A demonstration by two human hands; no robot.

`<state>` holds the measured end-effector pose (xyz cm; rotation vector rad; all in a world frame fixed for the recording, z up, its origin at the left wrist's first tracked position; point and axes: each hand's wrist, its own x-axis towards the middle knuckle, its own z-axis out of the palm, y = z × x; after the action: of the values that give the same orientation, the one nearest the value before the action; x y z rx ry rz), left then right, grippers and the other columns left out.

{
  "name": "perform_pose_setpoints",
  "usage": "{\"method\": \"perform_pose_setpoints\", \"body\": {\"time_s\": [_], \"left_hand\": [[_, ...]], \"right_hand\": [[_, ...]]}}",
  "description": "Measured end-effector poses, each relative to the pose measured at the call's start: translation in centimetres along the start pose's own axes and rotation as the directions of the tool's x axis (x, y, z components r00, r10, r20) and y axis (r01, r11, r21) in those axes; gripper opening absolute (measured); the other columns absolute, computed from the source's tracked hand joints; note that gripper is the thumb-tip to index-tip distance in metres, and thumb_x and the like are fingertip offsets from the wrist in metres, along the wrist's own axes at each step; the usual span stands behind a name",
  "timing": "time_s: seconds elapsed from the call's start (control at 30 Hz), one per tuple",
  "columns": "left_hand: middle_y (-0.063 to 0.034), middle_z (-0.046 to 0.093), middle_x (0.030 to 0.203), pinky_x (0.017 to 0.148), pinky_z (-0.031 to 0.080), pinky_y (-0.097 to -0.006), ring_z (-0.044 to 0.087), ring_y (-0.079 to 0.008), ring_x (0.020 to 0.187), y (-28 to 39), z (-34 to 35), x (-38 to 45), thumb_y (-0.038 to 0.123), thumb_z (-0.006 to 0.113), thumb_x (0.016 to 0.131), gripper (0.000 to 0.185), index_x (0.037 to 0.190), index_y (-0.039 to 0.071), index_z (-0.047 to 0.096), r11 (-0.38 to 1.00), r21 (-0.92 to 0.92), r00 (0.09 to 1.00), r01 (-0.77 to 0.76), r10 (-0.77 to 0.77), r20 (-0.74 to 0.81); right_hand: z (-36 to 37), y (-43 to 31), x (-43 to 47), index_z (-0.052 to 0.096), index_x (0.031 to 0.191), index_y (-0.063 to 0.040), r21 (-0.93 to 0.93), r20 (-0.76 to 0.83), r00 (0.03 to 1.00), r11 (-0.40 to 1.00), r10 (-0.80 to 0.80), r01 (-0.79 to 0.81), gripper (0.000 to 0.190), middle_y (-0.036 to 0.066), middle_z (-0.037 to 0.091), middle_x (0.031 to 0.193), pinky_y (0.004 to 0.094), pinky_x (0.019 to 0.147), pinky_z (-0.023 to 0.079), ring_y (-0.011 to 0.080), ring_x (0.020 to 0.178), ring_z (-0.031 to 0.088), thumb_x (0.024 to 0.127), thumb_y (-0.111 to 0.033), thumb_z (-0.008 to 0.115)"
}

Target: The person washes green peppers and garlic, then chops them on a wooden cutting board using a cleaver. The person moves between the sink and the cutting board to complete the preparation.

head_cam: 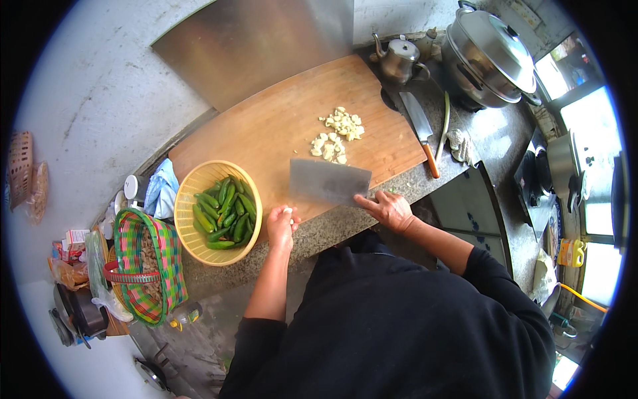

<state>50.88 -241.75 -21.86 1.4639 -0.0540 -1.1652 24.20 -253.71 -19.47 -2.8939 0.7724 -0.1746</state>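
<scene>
My right hand (392, 211) grips a broad cleaver (329, 180), its blade held low over the near edge of a wooden cutting board (269, 124). Between the fingers of my left hand (280, 229) is a small white piece, apparently a garlic clove (287, 211). Just beyond the blade lie two loose piles of pale garlic pieces, a nearer pile (329, 147) and a farther pile (344, 123). To the left of my left hand, a yellow plastic basket (219, 256) holds several green peppers (233, 213).
A knife with an orange handle (421, 127) lies right of the board, beside a pale green stalk (444, 124) and a cloth (459, 145). Behind stand a metal kettle (400, 59) and a large lidded steamer pot (491, 55). A woven checked basket (172, 264) stands at left.
</scene>
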Motion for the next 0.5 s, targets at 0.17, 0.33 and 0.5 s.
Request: {"method": "perform_pose_setpoints", "body": {"time_s": [0.17,0.33,0.5], "left_hand": [[-0.0092,0.058,0.085,0.055,0.043,-0.0250,0.054,-0.0156,0.064,-0.5,2.3,2.3,0.003,0.057,0.080,0.018,0.098,-0.001,0.056,0.831,0.478,0.952,-0.286,0.302,0.044],[-0.0094,0.058,0.081,0.070,0.045,-0.0308,0.057,-0.0194,0.075,-1.0,6.6,4.4,0.004,0.058,0.078,0.022,0.099,0.000,0.059,0.534,0.719,0.881,-0.445,0.405,0.245],[-0.0078,0.056,0.082,0.067,0.045,-0.0295,0.056,-0.0173,0.073,-2.6,5.8,4.7,0.001,0.052,0.078,0.030,0.107,0.002,0.054,0.733,0.588,0.926,-0.342,0.369,0.079]], "right_hand": [[0.7,1.8,-0.6,0.042,0.127,-0.031,-0.069,-0.045,0.992,0.991,0.115,-0.118,0.053,0.007,0.048,0.071,0.0336,0.052,0.049,0.0219,0.062,0.057,0.077,-0.023,0.059],[-0.7,4.0,0.4,0.045,0.125,-0.029,0.009,-0.031,0.963,0.963,0.268,-0.268,0.046,0.009,0.053,0.072,0.0364,0.051,0.049,0.0260,0.058,0.059,0.081,-0.032,0.057],[-2.6,2.5,0.3,0.050,0.122,-0.027,0.173,-0.008,0.975,0.960,0.224,-0.219,0.044,0.008,0.054,0.071,0.0374,0.053,0.049,0.0266,0.058,0.058,0.080,-0.033,0.060]]}}
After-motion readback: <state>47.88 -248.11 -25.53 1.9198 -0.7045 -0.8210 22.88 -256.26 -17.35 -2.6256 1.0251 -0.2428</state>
